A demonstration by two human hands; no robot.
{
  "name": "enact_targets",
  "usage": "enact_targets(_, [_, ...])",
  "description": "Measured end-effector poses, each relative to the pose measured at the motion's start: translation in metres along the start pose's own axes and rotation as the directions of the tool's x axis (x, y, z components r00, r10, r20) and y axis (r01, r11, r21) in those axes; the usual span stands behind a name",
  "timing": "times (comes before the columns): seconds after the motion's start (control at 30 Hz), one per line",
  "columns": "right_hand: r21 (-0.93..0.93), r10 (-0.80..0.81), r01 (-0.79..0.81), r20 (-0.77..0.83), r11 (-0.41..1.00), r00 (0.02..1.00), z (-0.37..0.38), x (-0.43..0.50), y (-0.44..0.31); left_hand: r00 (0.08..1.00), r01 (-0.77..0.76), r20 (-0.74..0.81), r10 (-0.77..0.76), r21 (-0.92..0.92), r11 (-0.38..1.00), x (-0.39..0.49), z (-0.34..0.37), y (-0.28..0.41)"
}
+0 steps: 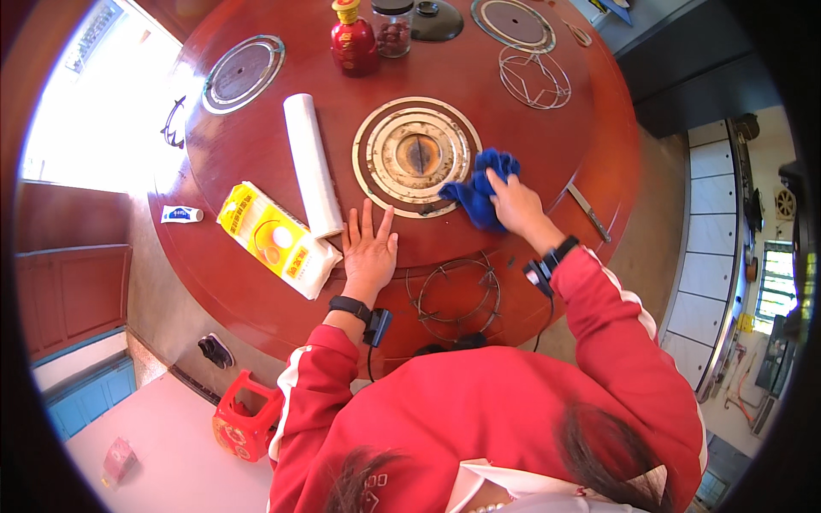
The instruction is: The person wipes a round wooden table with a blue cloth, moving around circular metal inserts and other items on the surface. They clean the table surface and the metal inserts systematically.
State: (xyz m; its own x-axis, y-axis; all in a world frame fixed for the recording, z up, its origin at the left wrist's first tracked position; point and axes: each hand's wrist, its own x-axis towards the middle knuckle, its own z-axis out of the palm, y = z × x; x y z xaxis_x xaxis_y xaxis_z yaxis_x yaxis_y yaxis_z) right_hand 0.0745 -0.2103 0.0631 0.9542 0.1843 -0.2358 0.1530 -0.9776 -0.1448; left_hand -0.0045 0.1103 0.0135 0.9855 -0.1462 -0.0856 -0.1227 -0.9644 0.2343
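My right hand (517,204) grips a bunched blue cloth (482,206), pressed on the round red table (410,253) at the right edge of a metal burner plate (392,131). That plate is set into the tabletop and has worn, rust-coloured rings. Flat on the wood, palm down with fingers apart, my left hand (371,253) holds nothing. Close by its fingers and thumb side are the end of a white plastic-film roll (311,167) and a yellow and white packet of noodles (277,240). The part of the cloth under my right palm is hidden.
Near me lies a wire ring stand (458,298); a knife (589,211) rests at the right. Farther back stand a red bottle (354,48), a glass jar (392,32) and a black lid (437,22). A blue-white tube (181,214) lies left. A red stool (247,417) stands below.
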Motion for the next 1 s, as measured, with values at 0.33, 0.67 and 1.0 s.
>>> enact_targets(0.33, [0.089, -0.013, -0.113, 0.837, 0.990, 0.547, -0.071, -0.153, 0.074, 0.997, -0.044, -0.067, 0.046, 0.033, 0.998, -0.002, 0.005, -0.003])
enact_targets(0.67, [0.230, -0.053, 0.021, 0.136, 0.973, 0.989, -0.093, 0.007, 0.050, 1.000, -0.006, 0.021, 0.005, 0.040, 0.999, 0.001, 0.000, 0.000])
enact_targets(1.0, [-0.049, -0.270, 0.267, -0.261, 0.962, 0.927, 0.026, 0.008, -0.008, 1.000, -0.003, 0.026, 0.002, 0.033, 0.999, 0.001, -0.002, 0.001])
